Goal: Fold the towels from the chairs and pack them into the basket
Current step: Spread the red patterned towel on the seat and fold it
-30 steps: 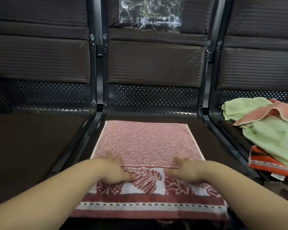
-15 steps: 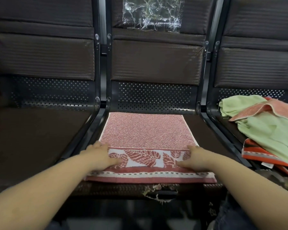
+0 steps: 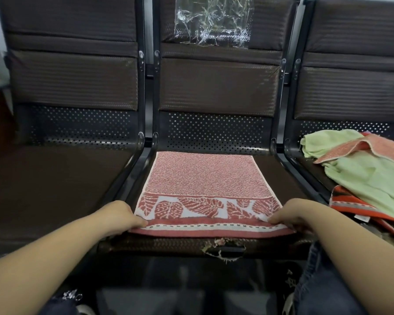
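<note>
The red leaf-patterned towel [image 3: 203, 192], spread flat on the middle chair seat [image 3: 282, 176], is pinched at its near corners by the left hand [image 3: 121, 215] and right hand [image 3: 291, 214]; both corners are best lifted together and carried evenly to the far edge.

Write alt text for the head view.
Two hands, left hand and right hand, pinch the near corners of a red leaf-patterned towel spread on the middle chair. Unfolded green and orange towels lie heaped on the chair to the right.
</note>
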Motion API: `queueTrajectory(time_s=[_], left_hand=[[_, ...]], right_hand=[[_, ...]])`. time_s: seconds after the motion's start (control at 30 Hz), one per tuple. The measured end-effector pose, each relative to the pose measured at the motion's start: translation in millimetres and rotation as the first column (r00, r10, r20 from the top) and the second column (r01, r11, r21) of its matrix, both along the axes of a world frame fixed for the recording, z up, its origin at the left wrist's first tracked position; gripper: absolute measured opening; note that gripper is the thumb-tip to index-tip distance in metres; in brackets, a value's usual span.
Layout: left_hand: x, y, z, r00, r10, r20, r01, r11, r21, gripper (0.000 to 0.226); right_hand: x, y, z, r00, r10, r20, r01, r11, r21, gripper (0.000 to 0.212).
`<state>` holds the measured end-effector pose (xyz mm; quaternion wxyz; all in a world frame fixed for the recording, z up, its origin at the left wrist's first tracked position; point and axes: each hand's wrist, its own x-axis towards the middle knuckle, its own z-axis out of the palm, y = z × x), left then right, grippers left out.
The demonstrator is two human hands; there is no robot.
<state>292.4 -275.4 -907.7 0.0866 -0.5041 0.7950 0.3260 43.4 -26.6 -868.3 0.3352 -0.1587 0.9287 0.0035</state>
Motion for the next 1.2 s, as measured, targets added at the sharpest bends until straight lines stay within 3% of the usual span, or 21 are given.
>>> queueTrajectory(time_s=[0.13, 0.3, 0.37, 0.43, 0.53, 0.6, 0.77, 0.87, 0.93, 1.07, 1.2], left_hand=[[1.4, -0.4, -1.3, 0.999, 0.042, -0.034, -0.04, 0.997, 0.07, 0.034], [2.1, 1.8, 7.0, 0.988, 0.123, -0.089, -0.094, 0.955, 0.282, 0.02], [3.4, -0.9, 12.0, 0.972, 0.157, -0.174, -0.094, 0.942, 0.323, 0.018], [1.7, -5.2, 17.7, 0.906, 0.228, -0.357, -0.104, 0.937, 0.334, 0.012], [-1.7, -11.4, 21.1, 0.777, 0.351, -0.523, -0.151, 0.91, 0.387, 0.008], [-1.9, -13.5, 12.6, 0.803, 0.348, -0.484, -0.161, 0.909, 0.385, 0.01], [-4.7, -8.1, -7.5, 0.958, 0.194, -0.209, -0.131, 0.95, 0.283, 0.031], [-8.4, -3.8, -4.6, 0.984, 0.13, -0.126, -0.104, 0.976, 0.19, 0.038], [-10.2, -1.3, -2.7, 0.985, 0.127, -0.119, -0.108, 0.982, 0.154, 0.035], [-11.9, 6.2, 8.9, 0.938, 0.311, -0.153, -0.234, 0.894, 0.383, 0.014], [-8.1, 8.2, 16.7, 0.929, 0.354, -0.105, -0.249, 0.811, 0.53, 0.018]], right_hand=[[-6.4, 7.0, -4.4, 0.992, -0.108, 0.072, 0.109, 0.994, -0.008, 0.032], [-12.6, 18.4, -3.5, 0.958, -0.211, 0.194, 0.223, 0.974, -0.042, 0.025], [-12.5, 19.1, 4.1, 0.964, -0.208, 0.162, 0.229, 0.966, -0.12, 0.025], [-14.3, 17.6, 10.6, 0.987, -0.159, 0.017, 0.157, 0.95, -0.268, 0.024], [-23.6, 14.0, 12.2, 0.952, -0.28, -0.122, 0.161, 0.799, -0.579, 0.017], [-24.2, 11.9, 7.0, 0.951, -0.28, -0.13, 0.17, 0.827, -0.535, 0.019], [-26.3, 7.9, -16.7, 0.974, -0.207, -0.089, 0.171, 0.935, -0.311, 0.027], [-29.4, 4.7, -21.9, 0.975, -0.123, -0.184, 0.092, 0.981, -0.17, 0.037], [-30.7, 4.3, -24.0, 0.977, -0.178, -0.117, 0.152, 0.968, -0.201, 0.04], [-29.3, 12.0, -25.6, 0.915, -0.32, 0.247, 0.382, 0.885, -0.266, 0.027], [-30.4, 22.1, -16.4, 0.93, -0.272, 0.246, 0.328, 0.918, -0.223, 0.03]])
